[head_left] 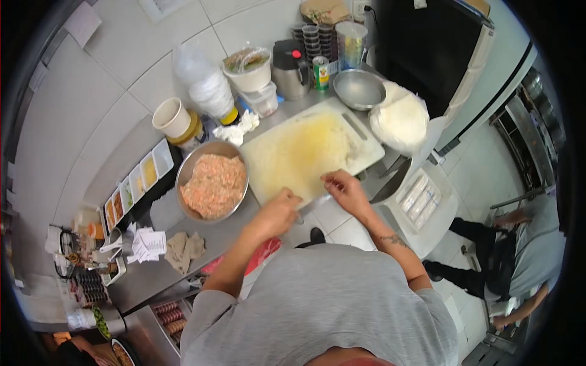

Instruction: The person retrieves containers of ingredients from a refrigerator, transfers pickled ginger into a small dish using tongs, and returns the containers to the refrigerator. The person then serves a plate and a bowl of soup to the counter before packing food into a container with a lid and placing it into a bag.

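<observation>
A white cutting board (pixel 287 149) with a yellow stain lies on the steel counter. My left hand (pixel 281 210) is at its near edge, fingers closed on something hidden. To the right, my right hand (pixel 345 190) has its fingertips pinched together over the board's near edge; what they hold is too small to tell. A thin, pale, shiny strip (pixel 315 203) shows between the two hands, too blurred to name. Left of the board stands a steel bowl (pixel 245 183) of pinkish-orange minced mixture (pixel 213 185).
Bagged round white sheets (pixel 400 119) and an empty metal bowl (pixel 359 89) stand back right. Behind the board are a thermos (pixel 290 73) and tubs. Small ingredient trays (pixel 135 183) line the left. A white chair (pixel 436 229) holds a tray; another person (pixel 531 244) is far right.
</observation>
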Demonstrator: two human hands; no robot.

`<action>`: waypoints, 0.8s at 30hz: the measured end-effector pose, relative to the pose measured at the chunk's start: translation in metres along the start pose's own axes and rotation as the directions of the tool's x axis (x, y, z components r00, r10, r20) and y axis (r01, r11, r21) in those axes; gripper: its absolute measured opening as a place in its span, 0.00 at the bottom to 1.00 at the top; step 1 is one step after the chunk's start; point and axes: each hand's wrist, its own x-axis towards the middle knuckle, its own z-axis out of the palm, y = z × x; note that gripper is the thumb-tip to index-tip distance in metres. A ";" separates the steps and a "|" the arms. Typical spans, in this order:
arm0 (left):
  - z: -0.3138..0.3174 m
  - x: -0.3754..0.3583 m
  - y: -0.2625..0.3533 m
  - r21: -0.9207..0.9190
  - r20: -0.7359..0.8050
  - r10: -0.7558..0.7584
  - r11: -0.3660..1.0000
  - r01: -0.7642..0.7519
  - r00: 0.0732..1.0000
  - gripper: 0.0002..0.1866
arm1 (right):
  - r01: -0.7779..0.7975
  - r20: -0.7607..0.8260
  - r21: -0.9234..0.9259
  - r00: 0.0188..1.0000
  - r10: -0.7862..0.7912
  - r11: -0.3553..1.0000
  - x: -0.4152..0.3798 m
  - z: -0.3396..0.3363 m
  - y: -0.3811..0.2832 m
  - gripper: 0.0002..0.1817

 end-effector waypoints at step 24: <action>0.008 0.051 0.010 -0.137 -0.164 -0.288 0.954 0.267 0.943 0.21 | 0.240 -0.252 -0.336 0.909 -0.333 0.911 0.310 -0.054 0.041 0.31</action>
